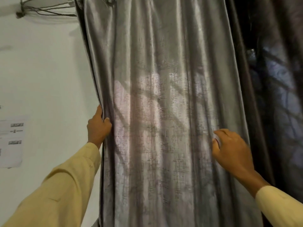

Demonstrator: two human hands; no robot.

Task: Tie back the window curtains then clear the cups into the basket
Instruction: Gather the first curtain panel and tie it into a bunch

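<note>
Curtain-gathering step: left hand [99,128] grips the outer edge of the grey satin curtain [164,95]. Right hand [232,149], fingers loosely curled, apparently touches its inner folds without a firm hold. Next, bunch the panel for tying.

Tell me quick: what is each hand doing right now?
Left hand: closed, gripping the grey curtain by its edge.
Right hand: curled against the curtain; grip cannot be told.

A white wall [42,76] is recorded left of frame. A printed paper sheet [11,141] is fixed low at its left edge. Dark cords [41,11] are knotted near its top.
</note>
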